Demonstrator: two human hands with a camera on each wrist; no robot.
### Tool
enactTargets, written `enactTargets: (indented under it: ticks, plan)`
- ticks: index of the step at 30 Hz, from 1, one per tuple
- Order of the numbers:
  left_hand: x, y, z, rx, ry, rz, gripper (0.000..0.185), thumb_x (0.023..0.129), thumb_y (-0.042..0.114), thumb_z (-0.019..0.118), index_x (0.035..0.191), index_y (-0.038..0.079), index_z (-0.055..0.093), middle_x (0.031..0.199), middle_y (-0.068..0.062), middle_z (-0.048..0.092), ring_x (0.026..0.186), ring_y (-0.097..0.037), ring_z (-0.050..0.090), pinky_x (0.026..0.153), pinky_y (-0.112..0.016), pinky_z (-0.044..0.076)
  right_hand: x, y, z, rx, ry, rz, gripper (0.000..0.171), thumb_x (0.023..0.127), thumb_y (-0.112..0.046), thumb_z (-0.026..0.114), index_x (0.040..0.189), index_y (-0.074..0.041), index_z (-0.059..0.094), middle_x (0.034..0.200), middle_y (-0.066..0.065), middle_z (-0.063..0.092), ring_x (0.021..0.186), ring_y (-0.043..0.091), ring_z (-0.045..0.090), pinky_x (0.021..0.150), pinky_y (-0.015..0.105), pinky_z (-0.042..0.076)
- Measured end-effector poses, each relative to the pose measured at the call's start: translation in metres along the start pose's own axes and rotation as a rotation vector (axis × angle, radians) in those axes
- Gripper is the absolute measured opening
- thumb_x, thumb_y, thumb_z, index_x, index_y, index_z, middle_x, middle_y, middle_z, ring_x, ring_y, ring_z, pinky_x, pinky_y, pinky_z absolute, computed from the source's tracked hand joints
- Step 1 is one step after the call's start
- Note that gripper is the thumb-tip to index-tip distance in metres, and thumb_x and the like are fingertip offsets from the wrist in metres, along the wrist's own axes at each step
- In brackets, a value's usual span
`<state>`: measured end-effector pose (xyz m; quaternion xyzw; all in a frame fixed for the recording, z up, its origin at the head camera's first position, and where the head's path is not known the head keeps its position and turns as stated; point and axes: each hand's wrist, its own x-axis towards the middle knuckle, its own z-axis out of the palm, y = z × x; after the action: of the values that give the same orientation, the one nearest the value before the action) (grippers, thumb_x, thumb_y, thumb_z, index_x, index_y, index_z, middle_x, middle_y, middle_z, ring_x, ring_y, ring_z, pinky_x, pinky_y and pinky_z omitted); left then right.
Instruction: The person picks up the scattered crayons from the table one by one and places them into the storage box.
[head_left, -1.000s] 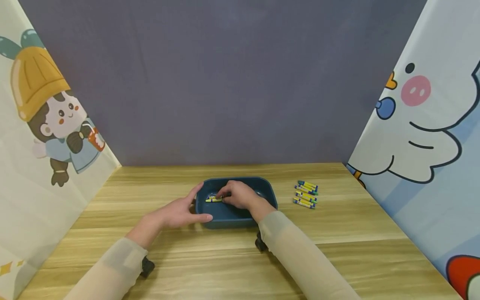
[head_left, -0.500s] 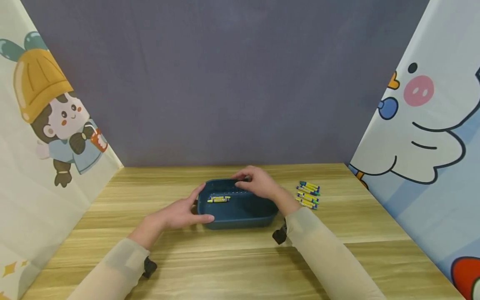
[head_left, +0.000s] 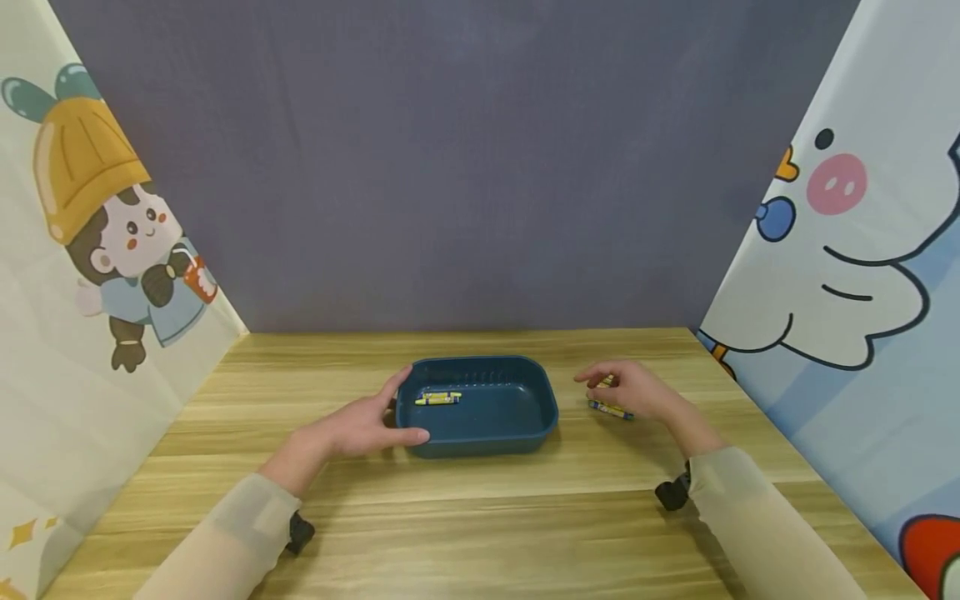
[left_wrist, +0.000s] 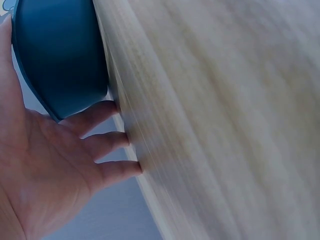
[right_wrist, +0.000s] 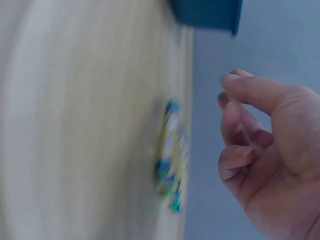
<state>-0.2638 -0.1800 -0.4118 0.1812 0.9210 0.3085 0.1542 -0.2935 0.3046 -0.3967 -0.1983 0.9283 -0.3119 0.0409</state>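
Observation:
A dark blue plastic tray (head_left: pixel 487 447) stands on the wooden table, with two yellow-and-blue crayons (head_left: pixel 438 399) lying side by side near its left end. My left hand (head_left: pixel 352 427) rests against that end, its thumb on the near rim and its fingers spread, fairly straight, round the left side. In the left wrist view several fingertips touch the tabletop. My right hand (head_left: pixel 633 392) hovers above the loose crayons (head_left: pixel 611 410) right of the tray, partly covering them. The right wrist view shows its fingers (right_wrist: pixel 250 92) loosely bent, apart from the blurred crayons, holding nothing.
The wooden table (head_left: pixel 465 525) ends at a grey backdrop (head_left: pixel 465 167). Printed cartoon panels stand at the left and the right (head_left: pixel 847 275). A small black device (head_left: pixel 672 492) is worn at each wrist.
My right hand has left the tray and moved right, over the loose crayons. Two crayons now show fully inside the tray. My left hand has stayed at the tray's left end.

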Motion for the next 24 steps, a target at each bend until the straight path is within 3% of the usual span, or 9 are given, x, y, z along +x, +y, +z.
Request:
enactTargets:
  ticks: [4, 8, 17, 24]
  plan:
    - [0.000, 0.000, 0.000, 0.001, -0.001, 0.001, 0.127, 0.091, 0.075, 0.076, 0.178, 0.032, -0.006, 0.162, -0.025, 0.056, 0.147, -0.042, 0.060, 0.119, -0.061, 0.048, -0.014, 0.023, -0.003, -0.050, -0.030, 0.028, 0.031, 0.102, -0.010, 0.077, 0.133, -0.008, 0.079, 0.116, 0.010, 0.078, 0.100, 0.018, 0.069, 0.078, 0.035, 0.055]
    - [0.000, 0.000, 0.000, -0.001, -0.003, -0.005, 0.127, 0.091, 0.076, 0.076, 0.178, 0.033, -0.006, 0.164, -0.025, 0.054, 0.148, -0.042, 0.059, 0.119, -0.062, 0.048, -0.024, 0.037, -0.006, -0.088, -0.045, 0.032, 0.031, 0.097, -0.009, 0.082, 0.129, -0.010, 0.082, 0.111, 0.004, 0.078, 0.098, 0.016, 0.066, 0.081, 0.036, 0.054]
    - [-0.001, 0.000, 0.000, -0.007, 0.003, -0.009, 0.127, 0.091, 0.075, 0.077, 0.178, 0.032, -0.005, 0.164, -0.026, 0.054, 0.148, -0.043, 0.059, 0.119, -0.062, 0.047, -0.032, 0.039, -0.008, -0.123, -0.045, 0.026, 0.031, 0.095, -0.007, 0.083, 0.125, -0.012, 0.083, 0.103, 0.002, 0.075, 0.088, 0.012, 0.057, 0.076, 0.031, 0.048]
    - [-0.001, 0.001, 0.000, -0.006, 0.005, -0.014, 0.127, 0.091, 0.075, 0.077, 0.178, 0.031, -0.004, 0.164, -0.027, 0.053, 0.148, -0.045, 0.058, 0.120, -0.062, 0.047, -0.033, 0.041, -0.004, -0.159, -0.050, 0.014, 0.030, 0.095, -0.002, 0.080, 0.119, -0.018, 0.086, 0.106, -0.001, 0.077, 0.095, 0.012, 0.064, 0.079, 0.032, 0.053]
